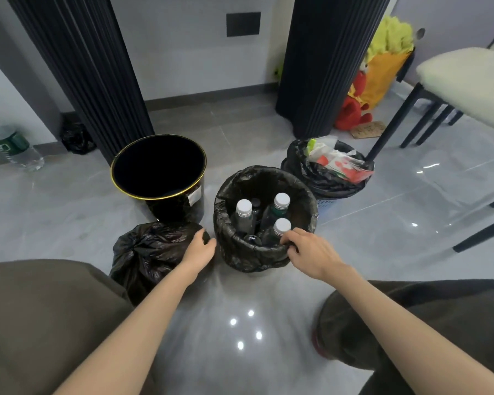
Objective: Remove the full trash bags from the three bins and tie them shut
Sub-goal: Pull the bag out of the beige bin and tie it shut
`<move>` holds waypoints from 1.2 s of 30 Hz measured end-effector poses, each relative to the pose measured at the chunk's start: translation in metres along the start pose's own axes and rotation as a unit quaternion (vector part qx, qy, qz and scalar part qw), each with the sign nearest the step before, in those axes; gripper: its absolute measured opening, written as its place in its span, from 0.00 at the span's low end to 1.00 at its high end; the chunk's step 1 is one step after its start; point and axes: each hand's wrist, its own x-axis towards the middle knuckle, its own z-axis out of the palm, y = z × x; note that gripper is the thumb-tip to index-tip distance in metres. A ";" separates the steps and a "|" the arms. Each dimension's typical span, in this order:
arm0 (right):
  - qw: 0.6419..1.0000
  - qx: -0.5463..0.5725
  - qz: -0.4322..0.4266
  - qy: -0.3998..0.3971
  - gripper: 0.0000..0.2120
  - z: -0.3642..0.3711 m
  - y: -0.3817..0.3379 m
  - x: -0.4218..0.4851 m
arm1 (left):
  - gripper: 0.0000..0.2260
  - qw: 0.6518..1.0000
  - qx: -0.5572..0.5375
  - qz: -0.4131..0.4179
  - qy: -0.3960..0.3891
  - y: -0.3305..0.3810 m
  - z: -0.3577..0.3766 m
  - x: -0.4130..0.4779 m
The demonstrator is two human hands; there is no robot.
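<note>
One of the three bags looks finished: a crumpled black plastic trash bag with its neck gathered shut (149, 255) lies on the glossy grey tiled floor (69, 218), toward its near side, just in front of the round black bin with a gold rim (180, 208), which stands unlined and dark inside. The second is the step in hand. The middle bin is hidden under the black liner bag folded down over its rim (240, 255), and inside stand several clear plastic bottles with white caps (281, 201), so this bag is seated in its bin and untied. The right hand (308, 249) has its fingers curled over the near rim, pinching the folded edge of this liner beside one bottle cap. The left hand (200, 248) sits in the gap between the tied bag and the liner's left side with fingers bent toward the black plastic; whether it grips anything cannot be told. The third, farther right and nearer the wall, a black bag stuffed with white and red paper wrappers (311, 175), sits in a pale perforated basket (325, 202), open and untouched. By my reckoning about a third is done: this liner needs peeling off, lifting and knotting, then the last bag the same.
</note>
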 end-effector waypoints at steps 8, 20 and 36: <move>0.930 0.234 0.209 0.193 0.17 0.014 0.014 0.008 | 0.21 0.983 -0.171 -0.047 -0.052 -0.001 0.014 0.007; 0.599 0.698 0.381 0.095 0.11 0.020 0.024 0.029 | 0.10 0.944 -0.318 -0.073 -0.053 0.002 0.010 0.019; 0.739 0.509 0.375 0.234 0.07 -0.012 0.005 0.034 | 0.07 0.975 -0.199 0.059 0.080 0.057 -0.012 -0.014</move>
